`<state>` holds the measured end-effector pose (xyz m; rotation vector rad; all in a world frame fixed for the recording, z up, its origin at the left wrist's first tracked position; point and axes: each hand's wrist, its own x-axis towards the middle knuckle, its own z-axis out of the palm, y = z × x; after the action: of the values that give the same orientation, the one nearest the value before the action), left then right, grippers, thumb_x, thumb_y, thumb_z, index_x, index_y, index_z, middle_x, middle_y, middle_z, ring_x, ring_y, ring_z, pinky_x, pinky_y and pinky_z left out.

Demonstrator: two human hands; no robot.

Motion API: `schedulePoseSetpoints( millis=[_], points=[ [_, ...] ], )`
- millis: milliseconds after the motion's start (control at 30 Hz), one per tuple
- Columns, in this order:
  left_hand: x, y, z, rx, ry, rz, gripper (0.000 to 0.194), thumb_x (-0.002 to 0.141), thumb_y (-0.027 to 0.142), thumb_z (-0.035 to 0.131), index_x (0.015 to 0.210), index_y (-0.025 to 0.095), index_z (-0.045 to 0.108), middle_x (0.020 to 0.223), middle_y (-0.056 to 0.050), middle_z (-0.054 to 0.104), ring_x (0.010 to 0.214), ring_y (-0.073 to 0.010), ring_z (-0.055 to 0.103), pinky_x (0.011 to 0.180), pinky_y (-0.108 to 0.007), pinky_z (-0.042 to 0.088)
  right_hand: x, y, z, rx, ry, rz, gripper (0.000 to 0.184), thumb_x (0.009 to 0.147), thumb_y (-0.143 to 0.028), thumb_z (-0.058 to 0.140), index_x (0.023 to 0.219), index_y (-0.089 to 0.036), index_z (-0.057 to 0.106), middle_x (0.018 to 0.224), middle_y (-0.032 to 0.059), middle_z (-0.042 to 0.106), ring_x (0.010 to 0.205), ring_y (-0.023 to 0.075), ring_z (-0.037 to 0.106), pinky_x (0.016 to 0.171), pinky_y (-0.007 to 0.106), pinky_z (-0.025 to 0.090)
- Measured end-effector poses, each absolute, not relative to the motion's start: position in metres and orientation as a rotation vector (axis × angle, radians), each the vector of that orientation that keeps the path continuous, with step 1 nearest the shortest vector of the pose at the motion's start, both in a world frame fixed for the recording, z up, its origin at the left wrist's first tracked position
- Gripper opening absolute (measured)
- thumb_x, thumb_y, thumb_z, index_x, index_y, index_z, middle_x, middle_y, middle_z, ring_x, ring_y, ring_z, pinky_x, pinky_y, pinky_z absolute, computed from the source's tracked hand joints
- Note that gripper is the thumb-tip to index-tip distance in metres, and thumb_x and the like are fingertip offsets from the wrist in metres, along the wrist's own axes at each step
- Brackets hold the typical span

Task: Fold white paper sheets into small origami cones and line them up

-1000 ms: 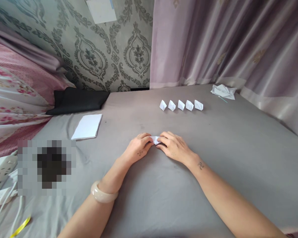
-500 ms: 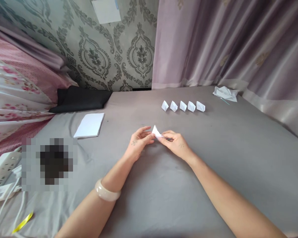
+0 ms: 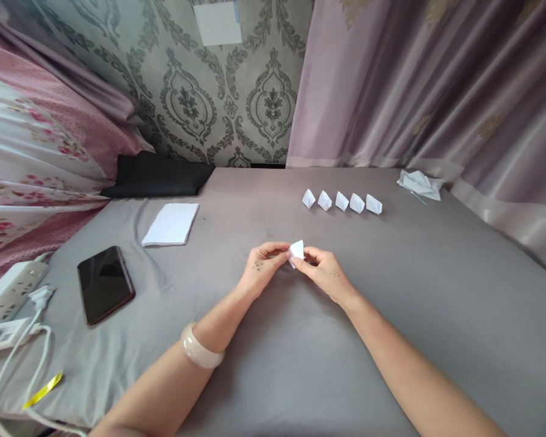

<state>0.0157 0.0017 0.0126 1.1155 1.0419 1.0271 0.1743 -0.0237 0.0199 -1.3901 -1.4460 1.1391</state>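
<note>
Both my hands meet above the middle of the grey bed sheet point(image 3: 391, 315). My left hand point(image 3: 262, 271) and my right hand point(image 3: 324, 273) each pinch a small white folded paper piece point(image 3: 296, 250) held between their fingertips, a little above the sheet. A pale bangle point(image 3: 200, 351) sits on my left wrist. Beyond my hands, several finished folded paper pieces point(image 3: 341, 201) stand in a row.
A stack of white paper point(image 3: 171, 224) lies at the left, a black phone point(image 3: 105, 283) nearer me. A power strip with cable point(image 3: 9, 291) and a yellow strip point(image 3: 42, 389) lie at the left edge. Crumpled paper point(image 3: 419, 184) lies by the curtain; a black cushion point(image 3: 159, 176) rests against the wall.
My hands lifted the paper piece off the sheet, where they had been pressing it flat, and now hold it raised between the fingertips. The camera shifted slightly.
</note>
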Motion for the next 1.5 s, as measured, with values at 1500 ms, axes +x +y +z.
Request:
schedulePoseSetpoints(
  millis=[1500],
  points=[
    [0.030,-0.012,0.011,1.084,0.790,1.141,0.034,0.072,0.024,0.074,0.103,0.015,0.066,0.105,-0.009,0.071,0.100,-0.0218,0.065,0.093,-0.035,0.048,0.164,-0.023,0.016,-1.260,-1.056,1.271,0.031,0.074,-0.046,0.069,0.088,-0.018,0.070,0.088,0.0053,0.071,0.087,0.0200,0.063,0.083,0.033,0.044]
  ],
)
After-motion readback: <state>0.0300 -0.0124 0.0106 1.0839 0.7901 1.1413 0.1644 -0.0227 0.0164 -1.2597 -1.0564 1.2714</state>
